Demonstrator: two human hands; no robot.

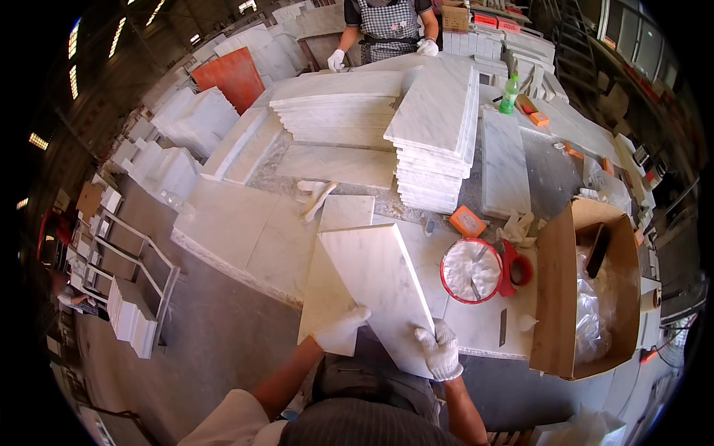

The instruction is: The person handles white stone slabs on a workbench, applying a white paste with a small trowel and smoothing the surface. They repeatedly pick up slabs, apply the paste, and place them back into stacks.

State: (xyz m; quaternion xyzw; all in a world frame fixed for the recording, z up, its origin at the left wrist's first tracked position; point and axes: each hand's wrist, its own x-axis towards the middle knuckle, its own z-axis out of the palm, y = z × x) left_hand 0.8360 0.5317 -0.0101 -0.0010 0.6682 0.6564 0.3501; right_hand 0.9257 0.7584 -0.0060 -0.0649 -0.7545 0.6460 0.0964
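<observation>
- Dark striped clothing [357,425] of the wearer was nearest, below the near edge of the surface [230,223].
- One grey-veined slab [375,275] was observed tilted over the near edge, its lower end extending past it.
- Hands: right hand [440,349], gloved, gripped the slab's right side; left hand [340,329], gloved, met its left side, finger closure not determinable.
- Red-rimmed tub [471,302] of white paste stood toward the near right corner, left of an open carton [554,297].
- Loose glove [318,202] lay farther in.
- Slab stacks [431,178] stood toward the far edge; a co-worker [390,33] stood beyond.
</observation>
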